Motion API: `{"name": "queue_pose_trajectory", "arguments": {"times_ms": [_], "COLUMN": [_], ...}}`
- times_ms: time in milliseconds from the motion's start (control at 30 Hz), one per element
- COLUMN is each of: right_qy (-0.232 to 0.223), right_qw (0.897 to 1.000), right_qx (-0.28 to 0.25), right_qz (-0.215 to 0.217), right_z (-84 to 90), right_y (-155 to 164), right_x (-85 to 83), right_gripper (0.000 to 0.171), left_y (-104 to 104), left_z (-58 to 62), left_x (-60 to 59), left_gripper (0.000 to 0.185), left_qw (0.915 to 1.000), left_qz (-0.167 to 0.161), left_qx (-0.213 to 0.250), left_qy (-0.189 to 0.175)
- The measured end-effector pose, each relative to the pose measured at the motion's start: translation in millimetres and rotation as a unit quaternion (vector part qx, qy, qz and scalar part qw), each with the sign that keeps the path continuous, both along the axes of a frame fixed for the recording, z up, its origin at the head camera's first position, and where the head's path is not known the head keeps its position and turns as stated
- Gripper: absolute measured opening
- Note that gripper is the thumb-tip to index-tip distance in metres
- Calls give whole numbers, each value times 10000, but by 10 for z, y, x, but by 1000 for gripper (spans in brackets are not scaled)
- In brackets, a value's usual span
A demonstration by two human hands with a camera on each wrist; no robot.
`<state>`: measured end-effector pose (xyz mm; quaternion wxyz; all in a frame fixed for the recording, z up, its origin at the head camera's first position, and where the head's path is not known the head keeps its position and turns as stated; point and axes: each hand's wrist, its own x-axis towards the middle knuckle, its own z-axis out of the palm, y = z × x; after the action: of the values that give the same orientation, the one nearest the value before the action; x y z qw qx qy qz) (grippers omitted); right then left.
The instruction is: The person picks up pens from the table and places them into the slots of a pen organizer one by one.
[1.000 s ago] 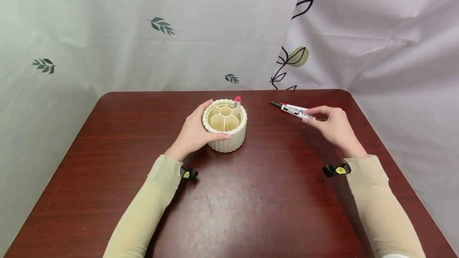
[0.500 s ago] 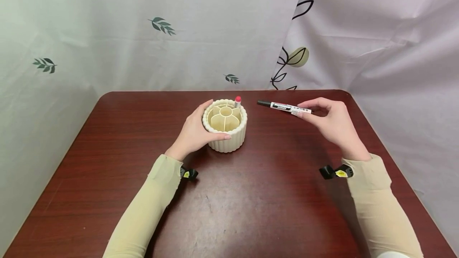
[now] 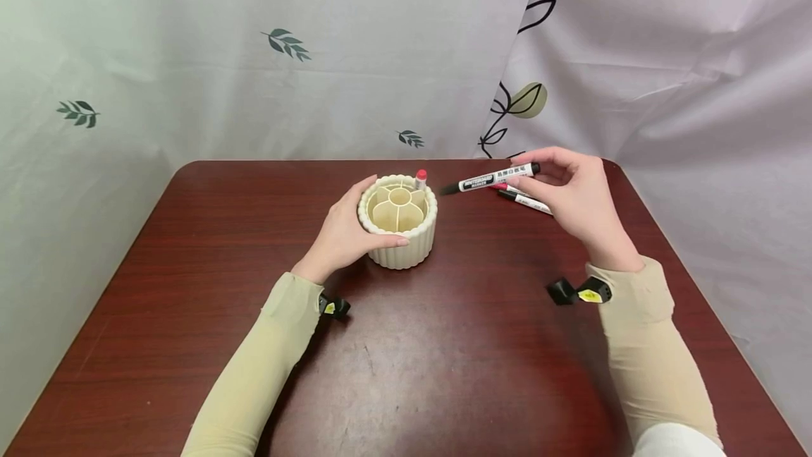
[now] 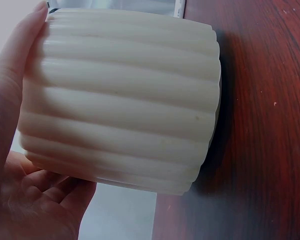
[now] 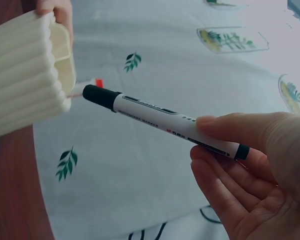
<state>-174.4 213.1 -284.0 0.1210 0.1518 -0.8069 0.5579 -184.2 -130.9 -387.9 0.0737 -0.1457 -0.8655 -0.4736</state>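
On the left of the dark red table [image 3: 190, 245], the left hand [image 3: 342, 235] cups the side of a cream ribbed pen holder [image 3: 398, 221] — fingers curled round its near wall, thumb up against the rim on the far-left side. The left wrist view shows the same grip close up: the ribbed wall [image 4: 120, 100] fills the frame, with the palm and fingers [image 4: 35, 200] wrapped under and beside it. The holder stands upright on the table, a little left of the middle, and is split inside into wedge compartments round a small central ring. A red-capped marker [image 3: 420, 179] stands in a compartment at the far right of the rim, only its top showing.

Just right of the holder, the right hand [image 3: 574, 196] pinches a black-capped marker [image 3: 491, 179] near its back end between thumb and fingertips, the other fingers loosely curled beneath. The marker is held off the table, close to level, with its black cap pointing left toward the holder's rim and not touching it. In the right wrist view the cap [image 5: 101, 96] sits just beside the holder's lip [image 5: 60, 55].

Under that hand another marker [image 3: 526, 200] lies flat on the table — partly hidden by the fingers.

Behind the table hangs a pale curtain [image 3: 285, 48] printed with leaves.
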Motion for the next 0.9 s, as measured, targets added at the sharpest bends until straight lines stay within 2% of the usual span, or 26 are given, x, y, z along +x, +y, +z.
{"name": "queue_pose_trajectory", "arguments": {"times_ms": [333,567,900], "right_qy": [126,-111,-127], "right_qw": [9984,9982,9954], "right_qx": [-285,-16,256], "right_qz": [462,581,915], "right_z": [80,91,-87], "right_y": [-274,-457,-712], "right_x": [-161,-238,-322], "right_gripper": [32,32,28], "left_y": [4,7,4], "left_z": [9,7,5], "left_x": [1,-6,-5], "left_gripper": [121,121,122], "left_qw": [10000,10000,9999], "left_qz": [16,-10,-47], "left_qx": [20,24,84], "left_qy": [-14,30,-35]}}
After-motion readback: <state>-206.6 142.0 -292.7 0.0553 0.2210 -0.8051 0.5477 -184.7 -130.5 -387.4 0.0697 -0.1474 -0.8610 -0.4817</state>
